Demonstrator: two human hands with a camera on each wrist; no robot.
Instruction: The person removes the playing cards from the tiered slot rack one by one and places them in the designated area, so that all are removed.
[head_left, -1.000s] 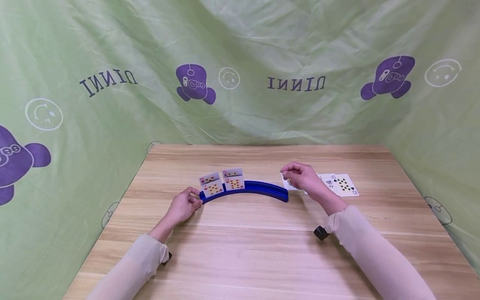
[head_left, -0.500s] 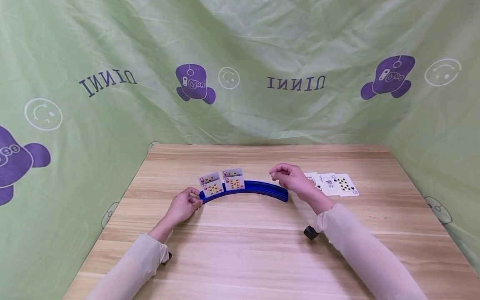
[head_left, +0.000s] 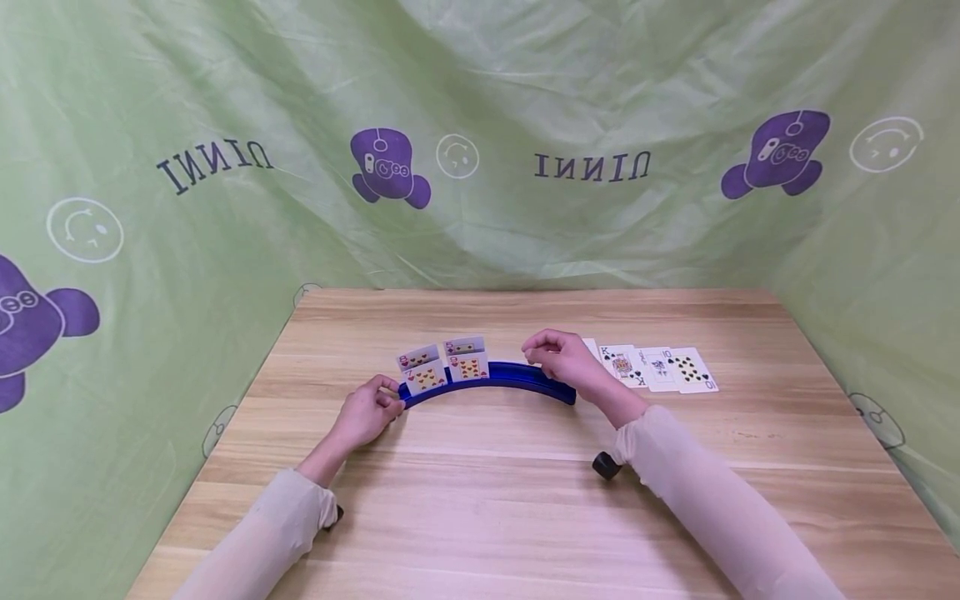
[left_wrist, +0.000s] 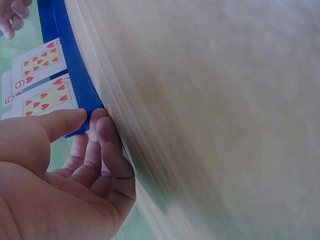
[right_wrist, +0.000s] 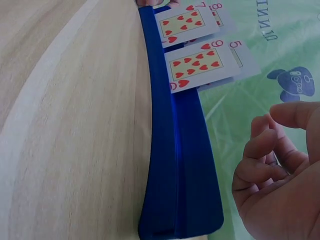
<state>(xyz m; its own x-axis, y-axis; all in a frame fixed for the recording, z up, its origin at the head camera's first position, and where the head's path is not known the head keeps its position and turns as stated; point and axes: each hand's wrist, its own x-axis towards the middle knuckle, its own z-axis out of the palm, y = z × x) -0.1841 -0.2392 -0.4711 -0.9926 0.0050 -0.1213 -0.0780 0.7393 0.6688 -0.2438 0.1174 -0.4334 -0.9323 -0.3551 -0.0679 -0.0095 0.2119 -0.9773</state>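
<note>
A curved blue card holder (head_left: 517, 377) stands on the table, its near-left end pinched between the thumb and fingers of my left hand (head_left: 366, 411). Upright in its left half are a seven of hearts (head_left: 426, 377) with an eight behind it, and a nine of hearts (head_left: 469, 367) with a five behind it. Over the holder's right part hovers my right hand (head_left: 570, 365). Its fingers are loosely curled, thumb and index tips close together, and no card shows between them in the right wrist view.
To the right lies an overlapping row of face-up cards: a king (head_left: 622, 367), a card with a small dark figure (head_left: 660, 369) and a ten of spades (head_left: 692, 370). Another card (head_left: 591, 346) is partly hidden behind my right hand. A green printed cloth (head_left: 480, 233) surrounds the wooden table (head_left: 465, 517).
My right hand has moved left from the row of cards to the holder, uncovering the king. The left hand and the cards in the holder have stayed put.
</note>
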